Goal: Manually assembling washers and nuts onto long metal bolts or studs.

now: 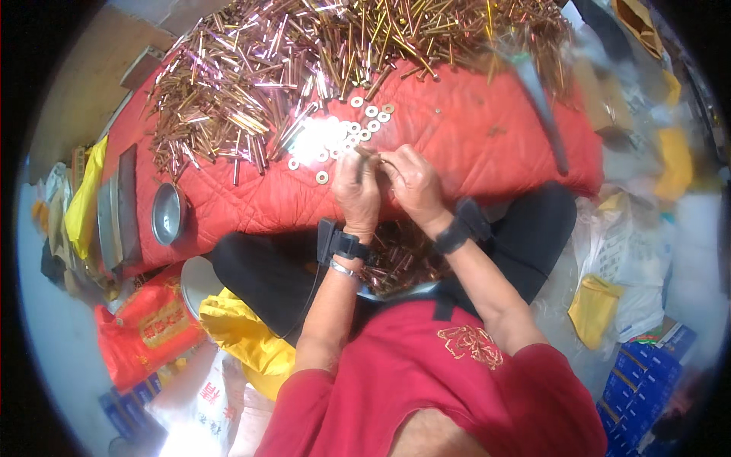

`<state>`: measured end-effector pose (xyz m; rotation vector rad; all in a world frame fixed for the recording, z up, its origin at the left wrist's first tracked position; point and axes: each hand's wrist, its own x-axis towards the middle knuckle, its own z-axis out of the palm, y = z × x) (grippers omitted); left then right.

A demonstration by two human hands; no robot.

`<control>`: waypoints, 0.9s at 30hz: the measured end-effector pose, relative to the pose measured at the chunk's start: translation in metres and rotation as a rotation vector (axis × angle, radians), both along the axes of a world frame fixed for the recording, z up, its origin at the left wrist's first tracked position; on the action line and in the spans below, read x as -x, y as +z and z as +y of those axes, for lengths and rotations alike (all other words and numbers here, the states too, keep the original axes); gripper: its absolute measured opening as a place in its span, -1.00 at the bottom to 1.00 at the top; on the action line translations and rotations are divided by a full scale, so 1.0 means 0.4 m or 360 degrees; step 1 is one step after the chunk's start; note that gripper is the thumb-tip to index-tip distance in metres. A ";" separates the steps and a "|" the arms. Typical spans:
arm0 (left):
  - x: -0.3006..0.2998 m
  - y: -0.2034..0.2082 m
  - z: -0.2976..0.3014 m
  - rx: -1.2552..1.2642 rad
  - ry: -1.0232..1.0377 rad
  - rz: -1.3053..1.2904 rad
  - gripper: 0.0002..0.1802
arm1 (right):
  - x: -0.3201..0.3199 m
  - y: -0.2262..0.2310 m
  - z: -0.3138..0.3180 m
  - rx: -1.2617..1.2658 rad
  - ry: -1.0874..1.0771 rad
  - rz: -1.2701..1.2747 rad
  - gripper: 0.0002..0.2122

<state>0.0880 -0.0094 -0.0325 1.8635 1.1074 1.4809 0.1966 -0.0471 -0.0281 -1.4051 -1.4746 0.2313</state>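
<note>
Over the near edge of the red quilted cloth [487,152], my left hand [358,190] and my right hand [415,186] meet with fingertips pinched together. A small brownish metal piece [368,154] shows between them; the fingers cover most of it, so its kind is unclear. Just beyond lie several flat round washers [322,177], some lost in bright glare. A large heap of long, thin copper-coloured bolts [244,84] spreads across the far side of the cloth. More such bolts [403,263] lie below my hands, between my legs.
An empty-looking metal bowl [169,214] sits at the cloth's left edge. Yellow cloth or bag [247,335] and a red bag [148,335] lie left of my legs. Blue boxes [640,385] stand at lower right. A blurred dark strip [544,114] crosses the cloth's right side.
</note>
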 end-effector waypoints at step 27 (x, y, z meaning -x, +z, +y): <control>0.120 0.162 -0.200 0.1656 -0.0904 -0.0786 -0.77 | -0.063 0.147 -0.186 0.0451 0.0631 0.1275 -0.90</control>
